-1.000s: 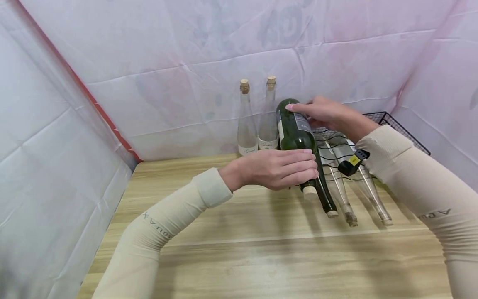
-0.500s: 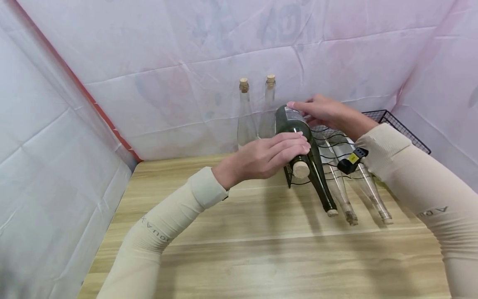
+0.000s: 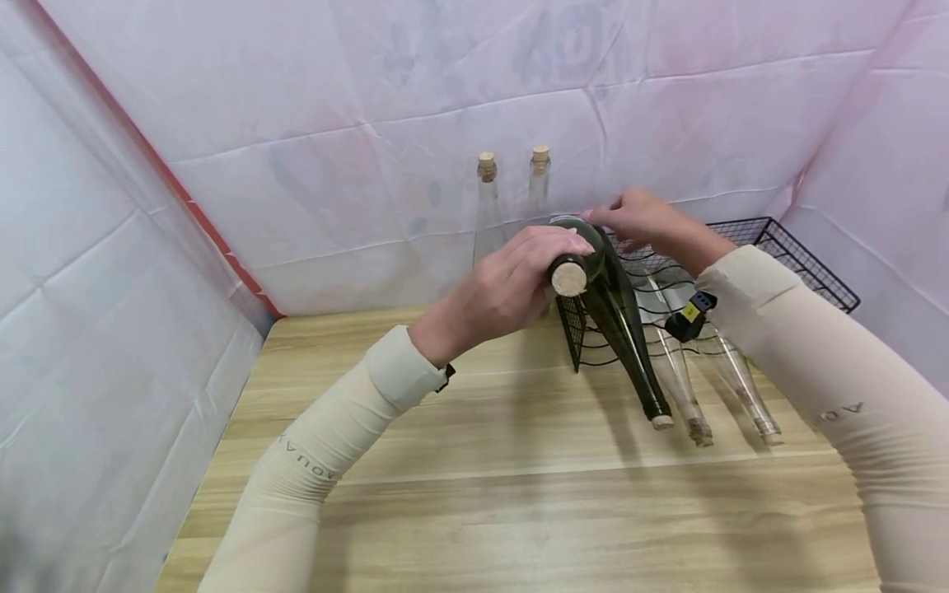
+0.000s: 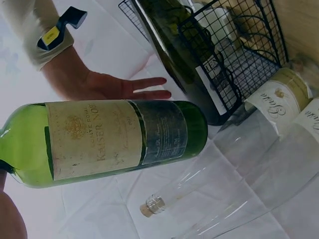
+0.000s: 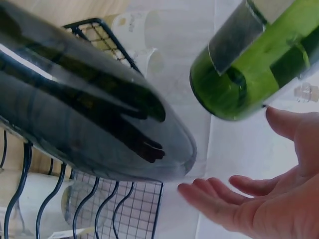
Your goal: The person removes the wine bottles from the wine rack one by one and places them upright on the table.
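In the head view my left hand (image 3: 511,276) grips the neck of a green wine bottle (image 4: 99,142), its cork (image 3: 569,280) pointing toward the camera. The left wrist view shows the bottle's cream and dark labels. Close to the bottle's base is my right hand (image 3: 652,226), with fingers extended; its thumb lies at or very near the base in the right wrist view, and whether they touch I cannot tell. A second, dark green bottle (image 3: 628,342) lies on the black wire rack (image 3: 571,329), its corked neck slanting down toward the front.
Two clear corked bottles (image 3: 487,218) stand against the white sheet wall at the back. More clear bottles (image 3: 678,383) lie on the rack, right of the dark bottle, with their necks over the wooden table (image 3: 474,494). A wire basket part (image 3: 808,263) extends at the right.
The left hand has raised the green bottle's neck up and to the left, tipping it toward upright. The right thumb, earlier over the bottle's base, has come away to its side, fingers loosened.
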Available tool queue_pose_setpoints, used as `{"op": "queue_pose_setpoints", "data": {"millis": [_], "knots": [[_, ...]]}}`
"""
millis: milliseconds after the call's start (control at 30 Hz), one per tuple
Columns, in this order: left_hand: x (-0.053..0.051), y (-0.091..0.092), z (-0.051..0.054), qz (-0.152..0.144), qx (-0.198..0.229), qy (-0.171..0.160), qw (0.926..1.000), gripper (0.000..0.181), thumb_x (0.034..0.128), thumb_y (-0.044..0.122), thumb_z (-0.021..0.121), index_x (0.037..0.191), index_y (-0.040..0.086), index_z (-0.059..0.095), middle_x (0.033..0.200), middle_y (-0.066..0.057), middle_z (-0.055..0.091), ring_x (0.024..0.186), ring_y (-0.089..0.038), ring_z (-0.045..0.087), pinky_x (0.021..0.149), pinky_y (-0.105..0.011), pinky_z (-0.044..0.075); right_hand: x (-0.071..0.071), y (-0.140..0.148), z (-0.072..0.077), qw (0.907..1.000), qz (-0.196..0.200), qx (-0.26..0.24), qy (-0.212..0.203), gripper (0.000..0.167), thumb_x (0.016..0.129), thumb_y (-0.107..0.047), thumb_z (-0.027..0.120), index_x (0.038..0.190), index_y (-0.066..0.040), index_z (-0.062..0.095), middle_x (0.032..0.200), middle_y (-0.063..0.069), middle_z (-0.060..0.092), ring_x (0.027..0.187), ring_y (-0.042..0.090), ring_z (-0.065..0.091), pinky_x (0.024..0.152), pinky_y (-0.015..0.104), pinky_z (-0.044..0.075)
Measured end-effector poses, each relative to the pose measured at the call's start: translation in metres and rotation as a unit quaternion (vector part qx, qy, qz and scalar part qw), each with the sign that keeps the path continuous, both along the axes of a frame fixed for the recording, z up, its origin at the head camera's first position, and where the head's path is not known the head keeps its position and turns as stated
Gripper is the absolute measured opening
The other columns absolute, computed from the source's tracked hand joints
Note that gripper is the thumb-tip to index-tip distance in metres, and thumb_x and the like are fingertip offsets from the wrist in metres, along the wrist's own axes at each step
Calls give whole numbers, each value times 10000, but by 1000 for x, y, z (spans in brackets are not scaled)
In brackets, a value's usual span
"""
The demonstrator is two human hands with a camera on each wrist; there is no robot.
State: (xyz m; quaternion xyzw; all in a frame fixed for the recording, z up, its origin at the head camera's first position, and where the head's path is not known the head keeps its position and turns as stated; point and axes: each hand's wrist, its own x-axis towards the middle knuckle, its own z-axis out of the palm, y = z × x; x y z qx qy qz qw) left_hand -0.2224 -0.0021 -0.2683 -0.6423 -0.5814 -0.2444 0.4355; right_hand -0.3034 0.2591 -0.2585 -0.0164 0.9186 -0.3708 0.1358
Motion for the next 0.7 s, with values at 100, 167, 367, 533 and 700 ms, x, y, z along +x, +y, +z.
{"op": "queue_pose_setpoints", "data": {"millis": [100,167,367,533,700], "knots": [[0,-3,1,88,42,-209,9997,295,999,-26,616,1252,-109,486,1214,-225,666,1171,-312,665,1183,-283,464,-3,4,-5,9999,-20,137,-50,525,1048,-477,537,1214,21,542,1114,156,486,881,266,516,882,527,596],[0,-4,1,170,79,-320,9993,326,996,26,657,1250,-106,501,1214,-213,671,1166,-303,669,1176,-276,470,-4,8,-8,9998,-7,166,-110,570,1047,-466,549,1356,11,499,1106,124,459,811,206,445,856,531,584],[-2,-4,0,239,223,-571,9978,350,976,95,714,1220,-103,559,1159,-204,686,1109,-285,683,1136,-252,499,-7,17,-17,9995,-95,87,-279,737,1030,-469,591,1566,-31,337,975,40,411,698,148,378,791,461,570],[-4,-5,-2,308,271,-718,9966,377,957,97,738,1209,-124,567,1129,-222,690,1062,-288,690,1101,-258,528,-9,20,-24,9990,-202,130,-369,873,1006,-497,624,1608,-23,205,986,77,400,752,201,427,747,417,595],[-6,-7,-4,443,204,-1073,9930,415,941,114,755,1224,-130,574,1121,-219,691,1041,-281,680,1079,-268,541,-11,22,-30,9974,-322,361,-526,998,982,-583,614,1607,37,144,1256,243,401,1131,442,528,887,535,620]]}}
